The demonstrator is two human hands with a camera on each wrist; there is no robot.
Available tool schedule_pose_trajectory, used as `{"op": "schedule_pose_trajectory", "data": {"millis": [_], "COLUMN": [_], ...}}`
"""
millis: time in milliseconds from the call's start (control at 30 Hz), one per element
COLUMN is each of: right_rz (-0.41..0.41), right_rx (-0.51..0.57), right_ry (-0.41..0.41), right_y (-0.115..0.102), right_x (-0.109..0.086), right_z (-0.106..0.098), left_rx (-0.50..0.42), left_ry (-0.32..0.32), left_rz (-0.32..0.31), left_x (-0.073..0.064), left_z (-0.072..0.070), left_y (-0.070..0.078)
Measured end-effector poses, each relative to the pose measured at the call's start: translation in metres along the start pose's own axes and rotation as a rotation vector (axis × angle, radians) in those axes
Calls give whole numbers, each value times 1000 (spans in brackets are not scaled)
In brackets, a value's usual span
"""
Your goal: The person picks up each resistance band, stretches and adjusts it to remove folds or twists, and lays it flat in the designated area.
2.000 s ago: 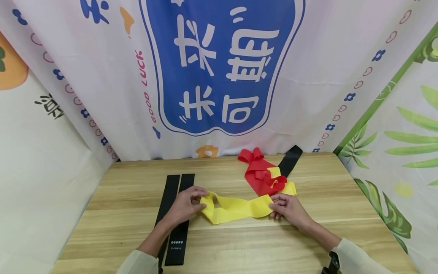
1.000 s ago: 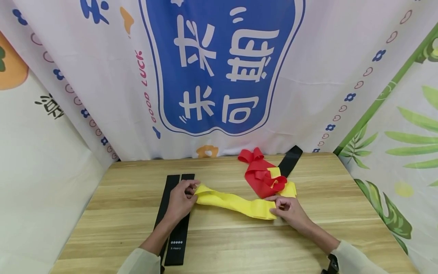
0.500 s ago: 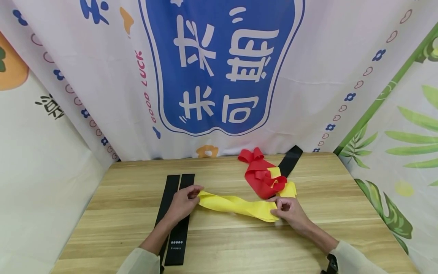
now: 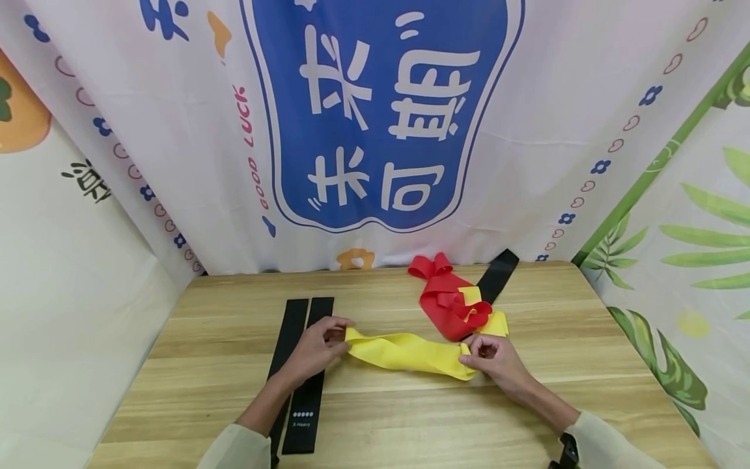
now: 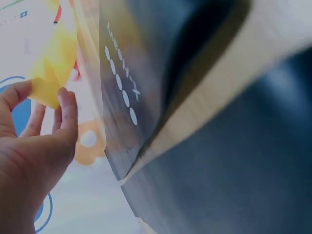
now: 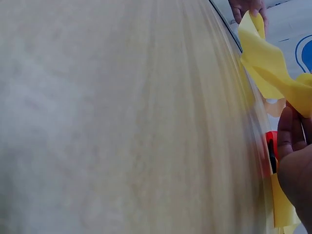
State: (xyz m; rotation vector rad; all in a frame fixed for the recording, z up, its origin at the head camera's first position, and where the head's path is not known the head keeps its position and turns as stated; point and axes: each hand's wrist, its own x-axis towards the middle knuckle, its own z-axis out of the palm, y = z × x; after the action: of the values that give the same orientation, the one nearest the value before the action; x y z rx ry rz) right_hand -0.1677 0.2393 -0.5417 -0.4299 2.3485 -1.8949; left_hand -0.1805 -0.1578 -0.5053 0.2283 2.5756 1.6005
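Note:
A yellow resistance band [image 4: 404, 353] stretches loosely between both hands over the middle of the wooden table, its loop slightly twisted. My left hand [image 4: 316, 345] pinches its left end between thumb and fingers, close above two black bands. In the left wrist view the pinched end of the yellow band [image 5: 51, 73] hangs from the fingertips. My right hand [image 4: 495, 358] pinches the other end, with thumb and forefinger meeting in a ring. The right wrist view shows the yellow band [image 6: 265, 61] running from the right hand [image 6: 295, 151] to the left hand.
Two black bands [image 4: 305, 417] lie side by side left of centre, one printed X-Heavy. Behind the right hand is a pile of red bands [image 4: 442, 299], with yellow band parts [image 4: 495, 324] and a black band [image 4: 498, 273]. A printed curtain [image 4: 515, 163] borders the table's back edge.
The yellow band was bowed open, then drawn longer as the left hand went left; now the left hand is back rightward and the band is slacker. Both hands keep their pinch.

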Motion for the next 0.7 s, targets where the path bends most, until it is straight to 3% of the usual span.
{"op": "schedule_pose_trajectory", "data": {"millis": [300, 467, 700], "right_rz": [62, 74, 55], "right_rx": [-36, -42, -80], "right_ry": [-26, -56, -57], "right_y": [1, -1, -5], "right_x": [2, 1, 0], "right_z": [0, 0, -1], "left_rx": [-121, -130, -108], "left_ry": [-30, -51, -57], "left_rz": [48, 69, 51], "left_x": [1, 2, 0], "left_z": [-3, -4, -6], "left_y": [1, -1, -4]}}
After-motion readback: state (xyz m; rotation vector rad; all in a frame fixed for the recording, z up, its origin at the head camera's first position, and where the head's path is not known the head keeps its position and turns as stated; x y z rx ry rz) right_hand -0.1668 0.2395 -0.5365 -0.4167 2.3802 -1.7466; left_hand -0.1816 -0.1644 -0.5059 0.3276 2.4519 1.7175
